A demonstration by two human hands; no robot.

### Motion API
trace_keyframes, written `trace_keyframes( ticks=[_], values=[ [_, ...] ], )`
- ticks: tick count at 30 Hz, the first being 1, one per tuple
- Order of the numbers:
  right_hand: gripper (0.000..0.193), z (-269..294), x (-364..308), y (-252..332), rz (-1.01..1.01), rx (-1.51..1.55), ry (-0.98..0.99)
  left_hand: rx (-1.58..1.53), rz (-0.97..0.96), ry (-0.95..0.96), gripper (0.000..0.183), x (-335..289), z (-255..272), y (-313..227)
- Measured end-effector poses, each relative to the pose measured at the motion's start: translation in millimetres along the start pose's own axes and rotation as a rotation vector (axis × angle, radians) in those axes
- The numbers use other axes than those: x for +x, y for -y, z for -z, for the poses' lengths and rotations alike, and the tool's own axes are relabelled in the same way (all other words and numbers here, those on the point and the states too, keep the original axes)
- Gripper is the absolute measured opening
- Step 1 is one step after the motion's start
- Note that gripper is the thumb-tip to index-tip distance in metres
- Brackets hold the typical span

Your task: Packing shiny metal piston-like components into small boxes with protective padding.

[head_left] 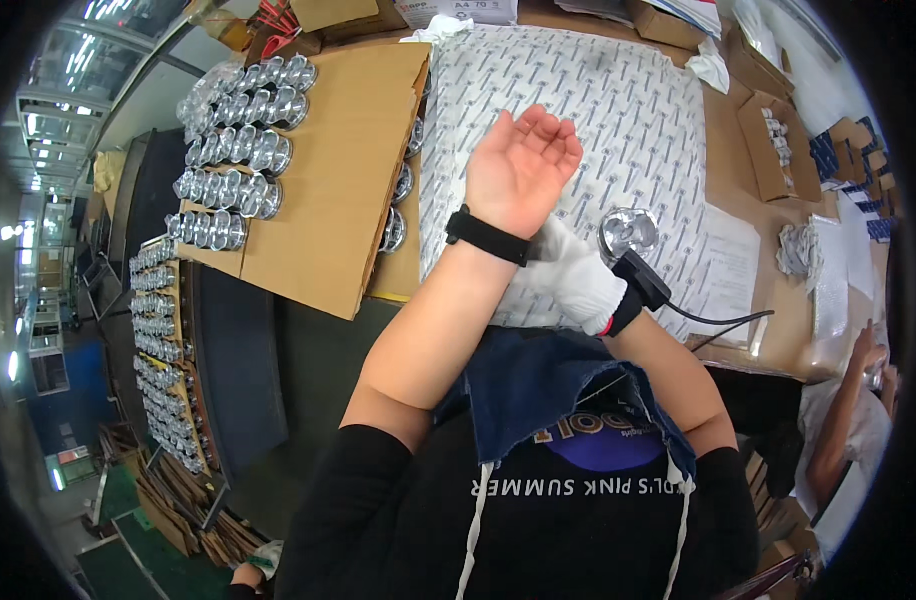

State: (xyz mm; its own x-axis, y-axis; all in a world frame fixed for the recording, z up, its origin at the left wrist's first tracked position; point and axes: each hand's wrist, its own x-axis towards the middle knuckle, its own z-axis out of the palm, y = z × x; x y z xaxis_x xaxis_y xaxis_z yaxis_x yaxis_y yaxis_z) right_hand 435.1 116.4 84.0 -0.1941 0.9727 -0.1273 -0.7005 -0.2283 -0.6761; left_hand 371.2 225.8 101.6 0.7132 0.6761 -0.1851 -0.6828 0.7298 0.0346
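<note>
My left hand (523, 165) is bare and turned palm up above the patterned paper sheet (618, 110). Its fingers are apart, slightly curled, and hold nothing. A black strap (488, 236) circles that wrist. Close by, my right hand (583, 280) wears a white glove and reaches to the left wrist. Its fingers are blurred and partly hidden behind that wrist. At the right wrist sits a small black device (642, 279) with a cable. One shiny metal piston (628, 232) rests on the sheet just beyond the gloved hand.
Rows of pistons (240, 150) stand on a cardboard sheet (348, 170) to the left, with more on a rack (156, 330) lower down. An open carton (778, 150) holds small metal parts at the right. Another person's arm (840, 430) shows at the right edge.
</note>
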Motion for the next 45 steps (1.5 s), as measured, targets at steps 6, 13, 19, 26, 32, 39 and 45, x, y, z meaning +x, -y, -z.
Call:
trace_keyframes(
  ticks=[6, 13, 19, 26, 32, 39, 45],
  values=[
    [0.048, -4, 14, -17, 0.214, -0.517, -0.121, -0.058, -0.002, 0.130, 0.037, -9, -7, -6],
    [0.040, -5, 2, -21, 0.250, -0.699, -0.098, -0.127, -0.082, 0.155, 0.033, -12, -12, -30],
    [0.054, -39, -14, 23, 0.031, -0.884, -0.316, 0.555, -0.469, -0.192, 0.024, -3, 3, -20],
    [0.037, -20, -4, 16, 0.564, -1.725, -0.277, 1.298, -0.542, -0.496, 0.016, 27, 55, -6],
    [0.020, -9, 6, 6, 0.786, -1.732, -0.437, 1.589, -0.519, -0.575, 0.015, 41, 99, -7],
    [0.018, 17, -6, 4, 0.233, -1.147, -0.274, 1.746, -0.092, -0.369, 0.019, 31, 99, 8],
    [0.005, 23, -13, 6, 0.310, -1.159, -0.351, 1.714, 0.001, -0.202, 0.027, 15, 147, 11]
  ],
)
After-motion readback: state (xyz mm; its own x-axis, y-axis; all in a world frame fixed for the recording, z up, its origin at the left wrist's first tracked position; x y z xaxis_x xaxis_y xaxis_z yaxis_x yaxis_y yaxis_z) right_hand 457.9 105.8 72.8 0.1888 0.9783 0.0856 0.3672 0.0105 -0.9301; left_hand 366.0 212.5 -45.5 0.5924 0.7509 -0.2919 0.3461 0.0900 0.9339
